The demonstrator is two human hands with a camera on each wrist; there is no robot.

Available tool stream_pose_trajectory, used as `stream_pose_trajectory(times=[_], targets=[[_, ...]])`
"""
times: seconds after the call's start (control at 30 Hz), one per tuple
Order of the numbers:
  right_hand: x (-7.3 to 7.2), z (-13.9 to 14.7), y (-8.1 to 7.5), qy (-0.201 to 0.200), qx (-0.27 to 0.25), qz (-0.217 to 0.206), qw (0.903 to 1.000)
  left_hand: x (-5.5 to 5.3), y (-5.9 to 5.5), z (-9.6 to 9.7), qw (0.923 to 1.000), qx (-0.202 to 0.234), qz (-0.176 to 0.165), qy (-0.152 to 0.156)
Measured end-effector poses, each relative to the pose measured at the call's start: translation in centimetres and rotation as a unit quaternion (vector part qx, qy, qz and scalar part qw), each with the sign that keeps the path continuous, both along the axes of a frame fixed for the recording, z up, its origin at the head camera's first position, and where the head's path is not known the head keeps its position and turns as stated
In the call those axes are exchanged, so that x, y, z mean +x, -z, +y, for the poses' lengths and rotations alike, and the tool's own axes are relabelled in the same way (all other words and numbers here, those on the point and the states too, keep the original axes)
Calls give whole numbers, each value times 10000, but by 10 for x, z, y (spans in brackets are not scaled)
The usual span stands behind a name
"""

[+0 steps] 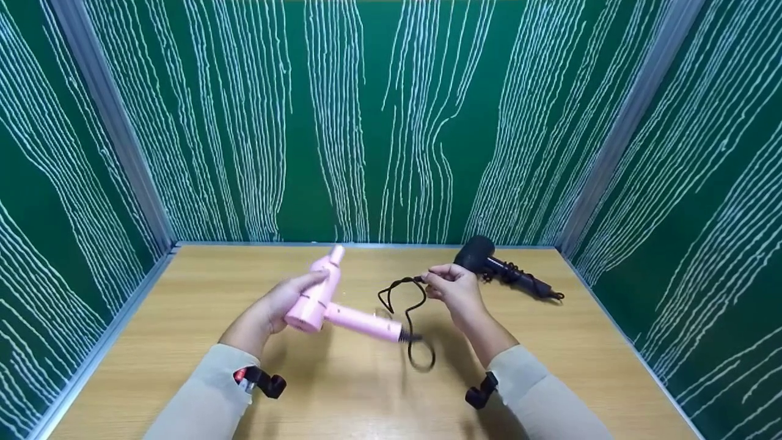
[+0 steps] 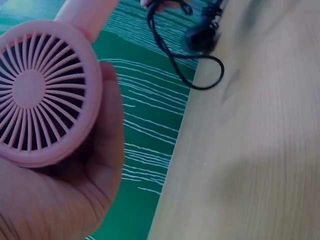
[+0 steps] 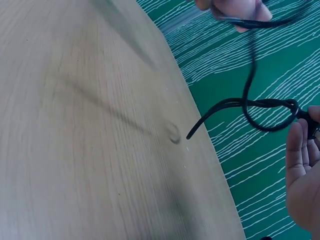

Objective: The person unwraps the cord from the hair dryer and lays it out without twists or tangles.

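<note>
A pink hair dryer is held above the table, its barrel gripped by my left hand and its handle pointing right. The ribbed round intake grille faces the camera in the left wrist view. From the handle's end runs a black cord, hanging in loose loops between my hands. My right hand pinches the cord's far end, where a dark plug shows partly between the fingers in the right wrist view. The left fingers behind the barrel are mostly hidden.
Behind my right hand, a black hair dryer lies on the wooden table near the back edge, its cord wrapped round the handle. Green walls with white wavy lines enclose the table at the back and both sides.
</note>
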State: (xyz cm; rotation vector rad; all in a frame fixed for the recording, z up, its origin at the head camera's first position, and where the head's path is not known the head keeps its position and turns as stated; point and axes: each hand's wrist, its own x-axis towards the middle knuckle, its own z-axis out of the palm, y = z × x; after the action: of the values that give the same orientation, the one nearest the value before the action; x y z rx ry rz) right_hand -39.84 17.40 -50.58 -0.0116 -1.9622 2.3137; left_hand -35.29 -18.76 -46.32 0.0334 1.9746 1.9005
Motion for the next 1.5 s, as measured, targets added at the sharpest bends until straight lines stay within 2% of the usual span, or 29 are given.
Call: stream_pose_trajectory(times=[0.1,0.23,0.5,0.77,0.93,1.17,1.5], targets=[[0,2,-2,73,65,26,9999,5,-4,4,9974,-677,199,128],[-1,6,-7,197,41,73,9998,11,-10,11,9919,-1183,456,-9],[-1,17,-23,384,-214,226,9988,14,-17,10,9814,-1463,831,-925],[3,36,-38,469,-148,19,9988,12,-19,-4,9663,-1824,985,-1527],[5,45,-40,536,-226,-6,9983,9,-15,-16,9581,-1760,1064,-1995],[5,58,-40,682,-447,104,9966,5,-11,-39,9533,-1352,982,-2514],[6,82,-44,806,-804,205,9933,0,-5,-67,9348,-726,703,-3406]])
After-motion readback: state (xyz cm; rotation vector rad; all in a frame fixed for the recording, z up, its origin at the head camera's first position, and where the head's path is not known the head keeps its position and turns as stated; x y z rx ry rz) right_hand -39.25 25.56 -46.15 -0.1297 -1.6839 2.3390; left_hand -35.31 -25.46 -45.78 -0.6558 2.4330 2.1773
